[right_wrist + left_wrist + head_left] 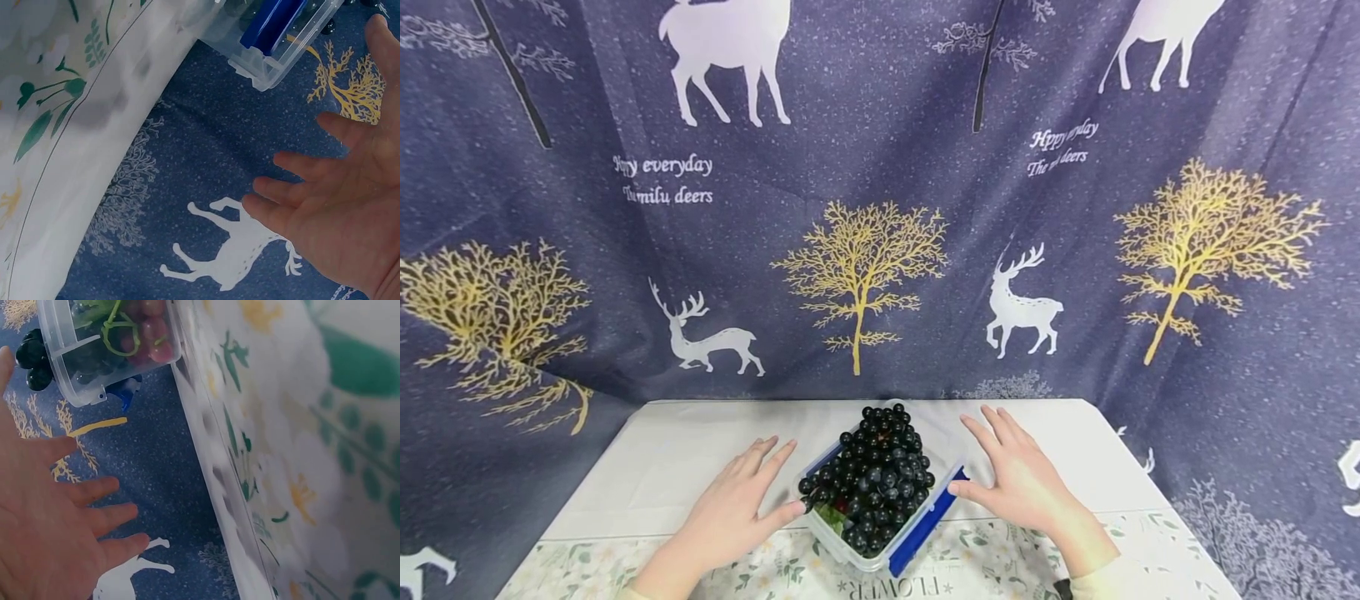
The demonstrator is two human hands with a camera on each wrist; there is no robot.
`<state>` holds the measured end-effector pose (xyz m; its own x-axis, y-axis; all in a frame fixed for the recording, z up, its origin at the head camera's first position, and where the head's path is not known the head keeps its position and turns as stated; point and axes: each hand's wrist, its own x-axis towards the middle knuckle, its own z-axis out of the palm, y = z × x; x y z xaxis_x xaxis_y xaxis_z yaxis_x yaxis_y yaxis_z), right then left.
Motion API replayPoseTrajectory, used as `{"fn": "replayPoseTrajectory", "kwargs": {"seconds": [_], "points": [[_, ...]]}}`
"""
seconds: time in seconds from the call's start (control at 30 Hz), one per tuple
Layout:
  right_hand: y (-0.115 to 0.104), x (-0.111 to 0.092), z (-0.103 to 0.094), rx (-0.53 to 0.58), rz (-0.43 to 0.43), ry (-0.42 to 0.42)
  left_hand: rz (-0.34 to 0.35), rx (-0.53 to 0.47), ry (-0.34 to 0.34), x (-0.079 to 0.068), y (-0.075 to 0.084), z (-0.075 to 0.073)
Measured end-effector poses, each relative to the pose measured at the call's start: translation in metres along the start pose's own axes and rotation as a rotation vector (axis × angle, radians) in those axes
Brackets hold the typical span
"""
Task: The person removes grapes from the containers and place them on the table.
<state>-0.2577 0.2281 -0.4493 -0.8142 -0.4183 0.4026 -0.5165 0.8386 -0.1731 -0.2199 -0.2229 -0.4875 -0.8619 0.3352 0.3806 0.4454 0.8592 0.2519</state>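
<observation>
A clear plastic box (pixel 850 557) stands at the middle of the table, heaped above its rim with dark grapes (pixel 880 475). Along its right side hangs a blue locking flap (pixel 927 529), folded outward. Through the box wall in the left wrist view, reddish fruit (pixel 155 334) and a green stem (pixel 112 331) show. My left hand (pixel 730 508) is spread beside the box, its thumb tip close to the near left corner. On the other side my right hand (pixel 1018 475) is spread too, thumb pointing at the blue flap. Neither hand holds anything.
The table has a white back part (pixel 700 442) and a floral cloth (pixel 775 575) along the front with printed lettering. Behind it hangs a dark blue curtain (pixel 880 167) printed with deer and trees. A small black object (pixel 1063 588) lies near my right sleeve (pixel 1101 579).
</observation>
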Motion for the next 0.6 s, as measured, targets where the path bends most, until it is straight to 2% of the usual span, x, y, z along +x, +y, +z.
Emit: {"fn": "replayPoseTrajectory", "kwargs": {"seconds": [0.13,0.23,0.6], "points": [[-0.002,0.002,0.001,0.003,0.001,-0.015,0.014,-0.007,0.017,0.002,0.003,0.0],[-0.005,0.003,0.001,0.014,0.006,-0.029,0.02,-0.016,0.005,0.003,0.004,0.001],[-0.014,0.01,0.002,0.015,-0.037,-0.015,-0.044,-0.164,-0.115,0.008,0.007,0.005]]}}
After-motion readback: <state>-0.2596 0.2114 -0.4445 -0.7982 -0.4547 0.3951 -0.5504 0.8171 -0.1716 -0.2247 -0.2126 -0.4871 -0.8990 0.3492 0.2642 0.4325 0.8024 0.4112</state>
